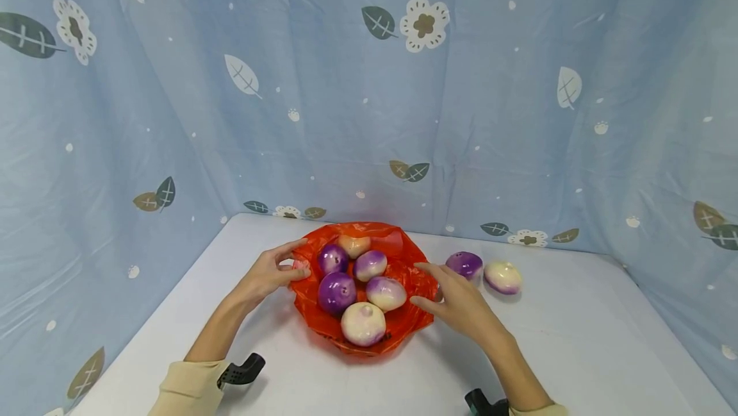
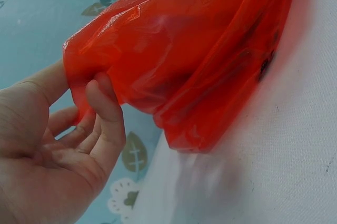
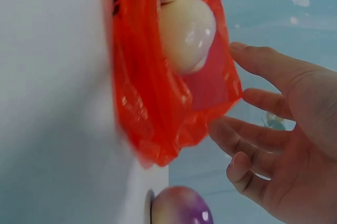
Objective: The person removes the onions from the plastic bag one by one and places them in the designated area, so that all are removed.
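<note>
A red plastic bag lies spread on the table with its mouth rolled wide. Inside it sit several glossy purple-and-white round vegetables, turnip- or onion-like; a pale one shows in the right wrist view. My left hand pinches the bag's left rim between thumb and fingers; the left wrist view shows the red film caught there. On the opposite side, my right hand has loosely bent fingers spread beside the rim. Its fingertips are at the film's edge; whether they touch cannot be told.
Right of the bag, behind my right hand, a purple vegetable and a mostly white one lie loose on the white table. A blue patterned curtain hangs along the back and sides.
</note>
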`<state>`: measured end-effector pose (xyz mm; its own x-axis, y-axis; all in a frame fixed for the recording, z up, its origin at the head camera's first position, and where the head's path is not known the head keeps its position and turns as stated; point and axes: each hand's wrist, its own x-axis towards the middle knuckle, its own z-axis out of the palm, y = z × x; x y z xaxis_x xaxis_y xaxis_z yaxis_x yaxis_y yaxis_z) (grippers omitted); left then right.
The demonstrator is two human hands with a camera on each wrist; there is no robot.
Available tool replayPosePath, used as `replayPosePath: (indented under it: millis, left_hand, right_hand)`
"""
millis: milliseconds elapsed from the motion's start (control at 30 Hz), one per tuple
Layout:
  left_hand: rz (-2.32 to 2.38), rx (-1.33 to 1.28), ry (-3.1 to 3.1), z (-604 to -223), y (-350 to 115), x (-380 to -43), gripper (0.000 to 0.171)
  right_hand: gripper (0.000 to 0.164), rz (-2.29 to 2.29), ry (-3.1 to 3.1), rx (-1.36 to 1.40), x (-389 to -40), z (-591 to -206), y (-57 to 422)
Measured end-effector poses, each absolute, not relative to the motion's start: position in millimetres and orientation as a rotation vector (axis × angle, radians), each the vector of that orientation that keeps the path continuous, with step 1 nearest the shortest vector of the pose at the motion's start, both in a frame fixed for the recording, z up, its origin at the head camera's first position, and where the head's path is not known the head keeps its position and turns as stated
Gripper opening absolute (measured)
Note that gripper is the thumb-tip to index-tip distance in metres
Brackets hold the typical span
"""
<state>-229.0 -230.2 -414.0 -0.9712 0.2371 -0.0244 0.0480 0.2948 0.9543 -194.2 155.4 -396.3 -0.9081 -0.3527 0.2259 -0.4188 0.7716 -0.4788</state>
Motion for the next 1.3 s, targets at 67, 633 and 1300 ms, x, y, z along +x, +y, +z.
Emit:
replayPosePath:
  millis: [67, 633, 1300]
  left_hand:
    - [1.753, 0.266, 2.393, -414, -230, -229, 0.071]
    - [1.762, 0.247, 2.387, -414, -230, -229, 0.070]
    - [1.784, 0.246, 2.361, -414, -228, -228, 0.071]
  right_hand:
    - [0.062, 0.821, -2.826, 0.640, -195, -396, 152]
    - [0.055, 0.931, -2.843, 0.750, -202, -408, 124]
    - [0.053, 0.884, -2.855, 0.698, -199, -418, 116]
